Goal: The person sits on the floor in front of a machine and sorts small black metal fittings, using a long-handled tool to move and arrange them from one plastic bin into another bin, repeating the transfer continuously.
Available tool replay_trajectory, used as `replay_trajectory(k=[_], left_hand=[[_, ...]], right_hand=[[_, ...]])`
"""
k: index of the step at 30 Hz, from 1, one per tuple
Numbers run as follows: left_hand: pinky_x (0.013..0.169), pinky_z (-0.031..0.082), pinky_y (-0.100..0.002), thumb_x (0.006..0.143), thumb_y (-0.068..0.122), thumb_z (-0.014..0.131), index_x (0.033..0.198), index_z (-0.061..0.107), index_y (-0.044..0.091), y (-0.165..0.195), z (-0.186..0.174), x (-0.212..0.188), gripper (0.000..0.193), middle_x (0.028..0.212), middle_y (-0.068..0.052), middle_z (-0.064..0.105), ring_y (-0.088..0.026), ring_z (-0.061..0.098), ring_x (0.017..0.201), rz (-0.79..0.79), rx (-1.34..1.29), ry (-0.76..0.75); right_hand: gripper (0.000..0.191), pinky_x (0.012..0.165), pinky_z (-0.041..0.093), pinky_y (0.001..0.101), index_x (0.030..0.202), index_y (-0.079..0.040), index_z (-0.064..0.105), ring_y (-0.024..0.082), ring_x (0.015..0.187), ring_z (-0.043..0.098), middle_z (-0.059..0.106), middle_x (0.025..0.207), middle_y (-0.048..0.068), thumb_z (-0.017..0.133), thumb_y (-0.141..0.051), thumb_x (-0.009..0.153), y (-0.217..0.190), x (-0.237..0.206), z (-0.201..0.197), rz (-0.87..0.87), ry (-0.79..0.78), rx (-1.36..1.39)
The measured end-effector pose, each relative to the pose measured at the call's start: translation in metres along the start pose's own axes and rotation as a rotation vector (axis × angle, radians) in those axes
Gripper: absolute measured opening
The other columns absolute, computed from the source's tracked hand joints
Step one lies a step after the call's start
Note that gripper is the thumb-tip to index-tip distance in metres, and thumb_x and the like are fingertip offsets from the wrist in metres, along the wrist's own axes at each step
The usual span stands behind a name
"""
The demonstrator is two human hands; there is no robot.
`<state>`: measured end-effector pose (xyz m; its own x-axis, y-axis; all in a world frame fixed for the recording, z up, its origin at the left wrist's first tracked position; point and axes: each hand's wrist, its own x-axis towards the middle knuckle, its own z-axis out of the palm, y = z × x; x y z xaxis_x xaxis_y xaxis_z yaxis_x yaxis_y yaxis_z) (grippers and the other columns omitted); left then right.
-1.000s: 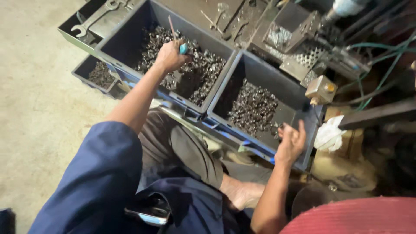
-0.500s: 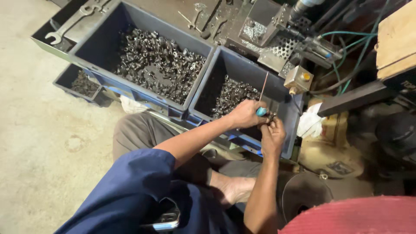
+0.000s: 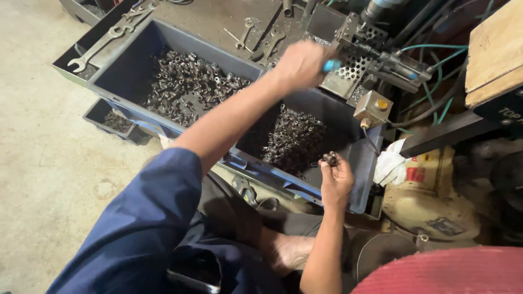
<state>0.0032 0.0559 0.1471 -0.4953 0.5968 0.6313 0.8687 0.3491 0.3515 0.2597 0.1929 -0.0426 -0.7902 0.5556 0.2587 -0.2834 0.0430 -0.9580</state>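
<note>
Two large grey bins stand side by side on the floor, each holding a heap of small dark metal parts too many to count. The right bin (image 3: 357, 163) serves as the landmark. The right hand (image 3: 336, 179) is over its near right corner, fingers pinched around one small dark metal part (image 3: 329, 158). The left hand (image 3: 299, 64) is just beyond the far edge of the right bin, closed around one tool with a blue handle (image 3: 330, 65), at the perforated metal plate (image 3: 354, 68) of a machine. The left bin (image 3: 122, 73) touches the right bin on its left side. One small dark tray (image 3: 98, 111) with more parts sits left of and nearer than the left bin. One long spanner (image 3: 95, 51) lies along the far left rim of the left bin, and two smaller spanners (image 3: 260, 39) lie on the metal surface beyond both bins. One white rag (image 3: 389, 166) lies just right of the right bin.
</note>
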Motion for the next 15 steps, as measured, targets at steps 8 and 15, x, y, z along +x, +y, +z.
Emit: replay_trajectory(k=[8, 15], left_hand=[[0.068, 0.058, -0.049, 0.073, 0.010, 0.070, 0.075, 0.074, 0.005, 0.003, 0.009, 0.086, 0.007, 0.081, -0.020, 0.073, -0.039, 0.073, 0.078, 0.070, 0.291, -0.087], [0.068, 0.056, -0.046, 0.072, 0.017, 0.076, 0.079, 0.075, 0.008, -0.016, 0.008, 0.084, 0.012, 0.081, -0.019, 0.073, -0.037, 0.071, 0.078, -0.029, -0.056, -0.108]], right_hand=[[0.036, 0.087, 0.056, 0.0223, 0.130, 0.005, 0.064, 0.009, 0.092, 0.069, 0.072, 0.105, 0.005, 0.068, 0.002, 0.095, -0.011, -0.003, 0.002, -0.030, 0.032, -0.199], [0.033, 0.086, 0.061, 0.0288, 0.127, 0.002, 0.056, 0.012, 0.096, 0.070, 0.070, 0.109, 0.007, 0.065, 0.002, 0.095, -0.016, -0.003, 0.009, -0.100, 0.000, -0.021]])
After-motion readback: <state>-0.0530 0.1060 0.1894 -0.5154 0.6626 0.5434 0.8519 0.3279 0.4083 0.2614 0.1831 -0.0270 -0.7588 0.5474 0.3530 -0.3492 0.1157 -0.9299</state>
